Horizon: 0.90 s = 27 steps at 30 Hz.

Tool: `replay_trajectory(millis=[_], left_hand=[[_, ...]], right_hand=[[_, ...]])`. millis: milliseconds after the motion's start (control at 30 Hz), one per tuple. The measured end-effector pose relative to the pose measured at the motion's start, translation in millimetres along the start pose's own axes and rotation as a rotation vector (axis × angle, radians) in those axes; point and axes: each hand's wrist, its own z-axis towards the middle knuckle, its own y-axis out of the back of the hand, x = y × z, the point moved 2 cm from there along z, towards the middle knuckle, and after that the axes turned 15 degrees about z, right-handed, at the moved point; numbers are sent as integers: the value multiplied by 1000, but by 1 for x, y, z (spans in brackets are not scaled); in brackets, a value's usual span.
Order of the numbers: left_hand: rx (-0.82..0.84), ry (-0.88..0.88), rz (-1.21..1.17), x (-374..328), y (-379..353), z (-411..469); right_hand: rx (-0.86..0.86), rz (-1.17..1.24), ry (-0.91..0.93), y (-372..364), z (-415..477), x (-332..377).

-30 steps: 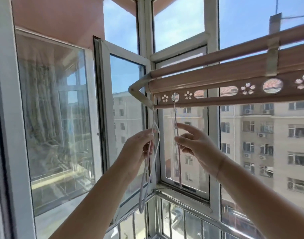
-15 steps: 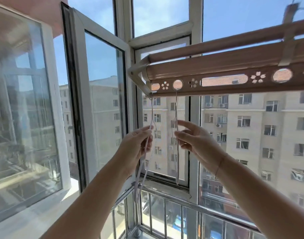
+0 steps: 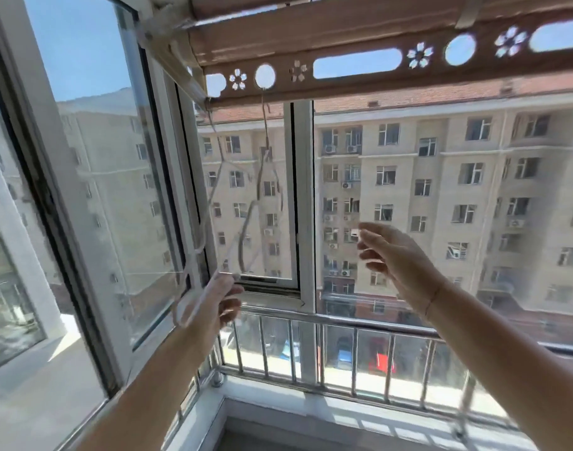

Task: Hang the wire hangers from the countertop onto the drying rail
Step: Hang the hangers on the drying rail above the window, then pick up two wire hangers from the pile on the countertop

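1. Your left hand [image 3: 221,304] is curled round the bottom of a white hanger [image 3: 199,245], low down beside the open window [image 3: 83,190].
2. That hanger's wire runs up to the left end of the drying rail [image 3: 343,27]; blur hides whether its hook is on.
3. A second hanger [image 3: 266,151] hangs by its hook from the round hole [image 3: 265,76] near the rail's left end, just right of the first one.
4. Your right hand [image 3: 395,255] is raised to the right of both hangers, fingers spread and loose, holding nothing and touching neither.
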Motion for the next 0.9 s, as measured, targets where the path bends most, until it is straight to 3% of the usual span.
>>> replay_trajectory(millis=[167,333,900], left_hand=[[312,-43,144,9,-109,-18],[540,-196,265,-2,-217,-43],[1066,-383,221,-32,-614,-266]], right_hand=[[-101,-164,29,73,-38,-7],[-235,-267,68,158,-88,3],[-812,-361,52,507,-360,123]])
